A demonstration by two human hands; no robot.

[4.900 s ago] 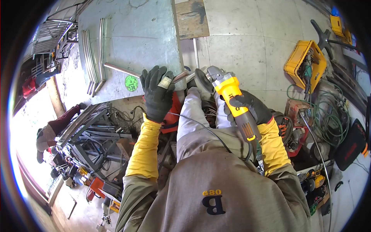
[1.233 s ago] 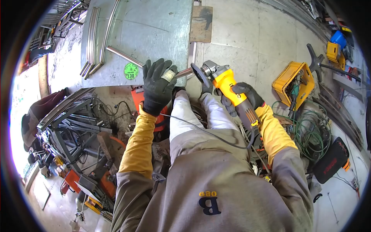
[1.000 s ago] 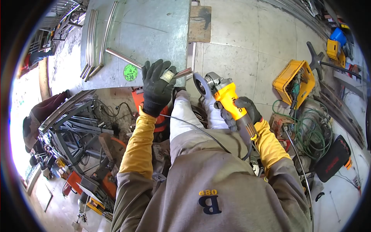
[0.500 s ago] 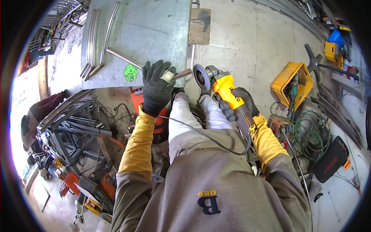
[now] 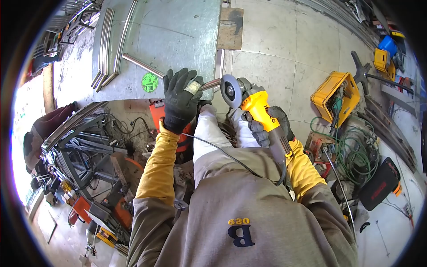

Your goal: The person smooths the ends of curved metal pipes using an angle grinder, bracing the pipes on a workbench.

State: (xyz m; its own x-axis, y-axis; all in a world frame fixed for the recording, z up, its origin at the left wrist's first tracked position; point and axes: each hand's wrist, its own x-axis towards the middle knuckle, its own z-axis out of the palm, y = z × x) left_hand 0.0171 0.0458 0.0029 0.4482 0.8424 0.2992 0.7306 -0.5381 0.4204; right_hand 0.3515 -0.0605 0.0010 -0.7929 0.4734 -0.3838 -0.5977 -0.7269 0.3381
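My left hand (image 5: 181, 98), in a dark glove with a pale wrap on one finger, grips a bent metal tube (image 5: 142, 65) at the table's near edge. The glove hides the tube's middle. Its right end sticks out past my fingers and meets, or nearly meets, the disc (image 5: 231, 91) of a yellow angle grinder (image 5: 262, 109). My right hand (image 5: 269, 126), also gloved, is closed around the grinder's body, tilted with the disc up and left. A dark power cord (image 5: 222, 159) runs from the grinder's tail across my lap, passing below my left hand.
More bent tubes (image 5: 106, 49) lie on the metal table (image 5: 178, 31), which bears a green round sticker (image 5: 150, 82). A yellow crate (image 5: 327, 91) with cables stands at right near green hose (image 5: 351, 151). Metal frames and tools (image 5: 84, 147) crowd the left.
The grinder and my right hand have shifted slightly left, and the disc has turned to face me more. My left hand and the tube have hardly moved.
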